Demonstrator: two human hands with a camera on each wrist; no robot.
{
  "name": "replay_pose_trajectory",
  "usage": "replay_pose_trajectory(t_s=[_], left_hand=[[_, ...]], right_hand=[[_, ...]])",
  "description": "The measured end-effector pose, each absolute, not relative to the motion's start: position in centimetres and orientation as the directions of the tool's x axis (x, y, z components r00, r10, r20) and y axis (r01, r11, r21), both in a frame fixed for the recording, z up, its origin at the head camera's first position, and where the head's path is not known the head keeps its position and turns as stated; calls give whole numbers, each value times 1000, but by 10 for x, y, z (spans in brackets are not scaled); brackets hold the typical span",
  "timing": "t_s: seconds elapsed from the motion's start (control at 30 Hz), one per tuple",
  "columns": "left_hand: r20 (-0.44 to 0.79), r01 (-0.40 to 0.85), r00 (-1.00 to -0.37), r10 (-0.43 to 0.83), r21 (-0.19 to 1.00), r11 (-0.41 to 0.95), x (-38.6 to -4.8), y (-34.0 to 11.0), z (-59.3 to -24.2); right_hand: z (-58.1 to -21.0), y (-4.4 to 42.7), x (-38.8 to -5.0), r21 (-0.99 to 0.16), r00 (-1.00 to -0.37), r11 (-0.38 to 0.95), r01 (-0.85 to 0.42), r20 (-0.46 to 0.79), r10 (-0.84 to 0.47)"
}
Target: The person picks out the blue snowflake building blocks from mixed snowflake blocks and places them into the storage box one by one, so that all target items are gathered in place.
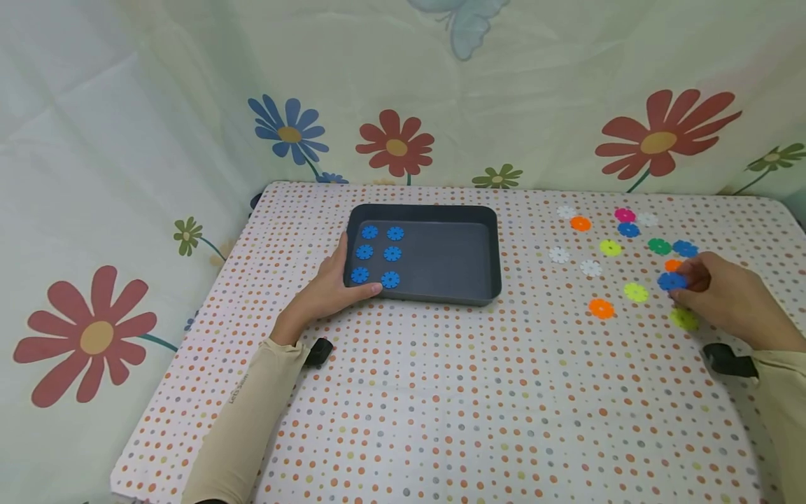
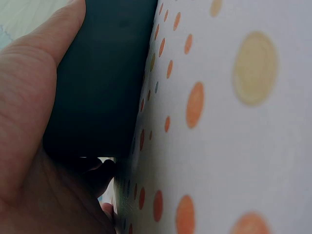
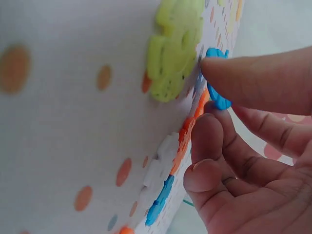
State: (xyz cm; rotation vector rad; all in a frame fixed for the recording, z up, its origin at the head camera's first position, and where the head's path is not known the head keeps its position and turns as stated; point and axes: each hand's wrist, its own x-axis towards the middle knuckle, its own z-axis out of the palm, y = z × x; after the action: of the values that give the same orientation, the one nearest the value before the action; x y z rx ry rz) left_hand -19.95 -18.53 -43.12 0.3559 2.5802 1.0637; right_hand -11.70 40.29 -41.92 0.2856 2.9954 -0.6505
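A dark grey rectangular tray [image 1: 441, 262] lies on the table, with several blue notched flower discs [image 1: 392, 253] in two columns at its left end. My left hand [image 1: 329, 283] holds the tray's near left corner, thumb along the front rim and fingers along the left side. In the left wrist view, the thumb [image 2: 36, 44] lies against the tray's dark wall [image 2: 105, 83]. Over at the right, my right hand [image 1: 724, 294] pinches a blue flower disc [image 1: 672, 281] between thumb and fingers. The right wrist view shows this blue disc [image 3: 219, 90] edge-on, just off the cloth.
Around the right hand lie loose flower discs: yellow-green [image 1: 683, 319], orange [image 1: 601, 309], white [image 1: 590, 268], green [image 1: 660, 246], pink [image 1: 625, 215] and blue [image 1: 685, 248]. A dotted cloth [image 1: 453, 392] covers the table. Behind it hangs a flower-printed curtain [image 1: 504, 105].
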Motion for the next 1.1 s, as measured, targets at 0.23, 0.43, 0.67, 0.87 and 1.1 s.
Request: replay_pose_trajectory(t_s=[0.23, 0.43, 0.67, 0.87, 1.1], left_hand=[[-197, 106, -916, 349, 721, 685, -200, -185, -431], [-201, 104, -915, 349, 720, 686, -199, -186, -431], [-192, 114, -915, 355, 721, 683, -200, -186, -432], [-190, 115, -915, 355, 722, 682, -200, -186, -432], [-194, 109, -917, 349, 718, 687, -201, -186, -432]], right_hand=[[-420, 403, -116, -424, -985, 891, 163, -26, 168], [-418, 402, -117, -460, -981, 868, 186, -32, 193], [-412, 395, -118, -496, -983, 852, 170, -22, 184], [-406, 387, -124, -507, -986, 847, 158, -31, 165], [-405, 378, -132, -556, -988, 818, 148, -45, 148]])
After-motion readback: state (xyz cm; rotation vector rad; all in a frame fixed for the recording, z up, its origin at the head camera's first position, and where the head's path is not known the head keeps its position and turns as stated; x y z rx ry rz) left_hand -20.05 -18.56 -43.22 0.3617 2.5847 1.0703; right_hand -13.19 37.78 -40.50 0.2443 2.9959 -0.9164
